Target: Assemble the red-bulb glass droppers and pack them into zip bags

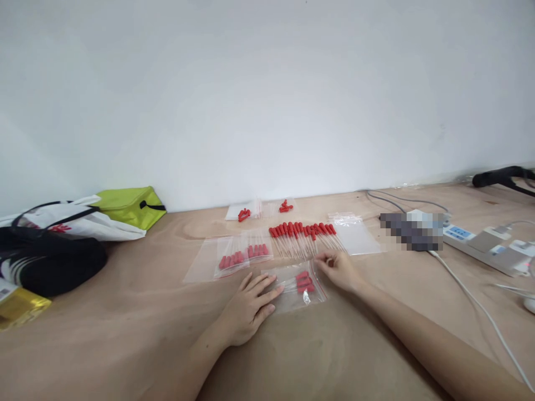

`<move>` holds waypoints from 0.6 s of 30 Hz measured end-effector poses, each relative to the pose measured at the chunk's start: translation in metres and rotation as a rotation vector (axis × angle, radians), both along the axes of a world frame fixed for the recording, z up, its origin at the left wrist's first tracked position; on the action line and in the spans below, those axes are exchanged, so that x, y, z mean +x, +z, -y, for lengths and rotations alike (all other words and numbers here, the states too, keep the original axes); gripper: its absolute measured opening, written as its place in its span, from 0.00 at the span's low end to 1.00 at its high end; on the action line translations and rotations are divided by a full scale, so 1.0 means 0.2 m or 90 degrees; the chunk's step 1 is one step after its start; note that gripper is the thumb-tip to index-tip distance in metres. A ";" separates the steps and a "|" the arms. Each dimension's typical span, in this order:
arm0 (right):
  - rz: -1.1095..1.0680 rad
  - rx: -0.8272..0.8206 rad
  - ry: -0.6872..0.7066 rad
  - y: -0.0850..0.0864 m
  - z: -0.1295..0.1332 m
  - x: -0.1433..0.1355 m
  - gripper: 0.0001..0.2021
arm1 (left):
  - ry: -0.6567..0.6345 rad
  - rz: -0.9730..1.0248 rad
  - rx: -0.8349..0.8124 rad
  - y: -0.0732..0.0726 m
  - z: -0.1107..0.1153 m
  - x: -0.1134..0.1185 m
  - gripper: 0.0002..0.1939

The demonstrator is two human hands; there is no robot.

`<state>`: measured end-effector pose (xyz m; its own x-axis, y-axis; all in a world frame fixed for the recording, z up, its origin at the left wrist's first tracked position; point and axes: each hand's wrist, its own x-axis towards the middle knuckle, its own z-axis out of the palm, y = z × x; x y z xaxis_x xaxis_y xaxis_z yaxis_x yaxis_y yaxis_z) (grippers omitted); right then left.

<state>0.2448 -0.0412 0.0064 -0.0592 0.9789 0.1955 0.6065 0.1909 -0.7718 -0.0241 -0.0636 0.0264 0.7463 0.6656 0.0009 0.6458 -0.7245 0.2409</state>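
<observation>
A clear zip-lock bag with several red-bulbed glass droppers inside lies flat in front of me. My left hand rests with its fingers spread on the left end of this bag. At the right end, my right hand pinches the top of the bag's red-lined zip edge between thumb and fingers. Just beyond, a row of loose droppers lies with red bulbs pointing away. To the left are filled bags of droppers, overlapping each other. Flat zip-lock bags are stacked to the right of the row.
Loose red bulbs and more bags lie near the wall. On the left sit a lime-green bag, a white bag, a black bag and a yellow packet. A power strip and cables occupy the right side.
</observation>
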 end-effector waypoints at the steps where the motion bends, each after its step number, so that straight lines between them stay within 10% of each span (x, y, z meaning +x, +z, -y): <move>1: 0.025 0.007 -0.074 0.01 -0.03 0.01 0.08 | -0.003 0.006 0.003 0.00 0.00 0.00 0.20; 6: 0.152 -0.031 -0.229 0.02 -0.22 0.01 0.06 | -0.009 0.016 0.027 0.00 0.01 0.00 0.19; 18: 0.139 -0.096 -0.206 0.06 -0.31 0.02 0.16 | -0.019 0.034 -0.009 -0.02 0.01 -0.01 0.20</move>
<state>0.2479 0.0213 0.0193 0.2322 0.9705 0.0654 0.7690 -0.1420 -0.6232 -0.0256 -0.0664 0.0229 0.7650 0.6433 0.0317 0.6100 -0.7394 0.2848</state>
